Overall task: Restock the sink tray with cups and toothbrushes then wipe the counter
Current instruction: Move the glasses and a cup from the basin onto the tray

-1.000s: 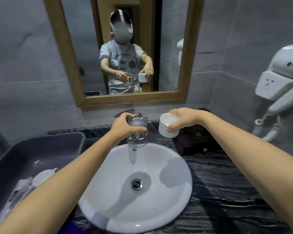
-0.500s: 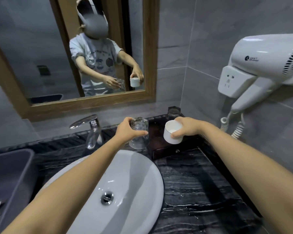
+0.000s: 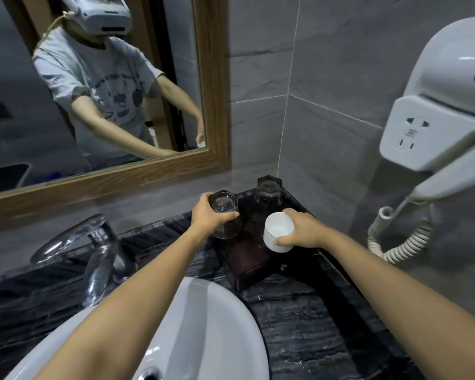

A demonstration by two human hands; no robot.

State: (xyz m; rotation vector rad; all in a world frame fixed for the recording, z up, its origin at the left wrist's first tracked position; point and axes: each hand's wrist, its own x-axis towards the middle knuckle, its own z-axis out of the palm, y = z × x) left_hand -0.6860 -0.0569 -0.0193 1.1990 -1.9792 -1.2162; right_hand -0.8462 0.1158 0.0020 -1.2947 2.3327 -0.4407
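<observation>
Over tray [image 3: 254, 267] | step: restocking cups | left hand [image 3: 207, 216] grip clamped on glass [image 3: 225, 212], right hand [image 3: 303, 231] on white cup [image 3: 277, 233] | next: set both down upright beside 1 glass already there [image 3: 268, 192]

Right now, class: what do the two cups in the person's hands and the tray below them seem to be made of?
Cup in the left hand: clear glass, since the dark tray shows through its wall. Cup in the right hand: white and opaque with a smooth gloss, probably ceramic, possibly plastic. Tray: dark reddish brown with a dull sheen, likely wood or lacquered board.
</observation>
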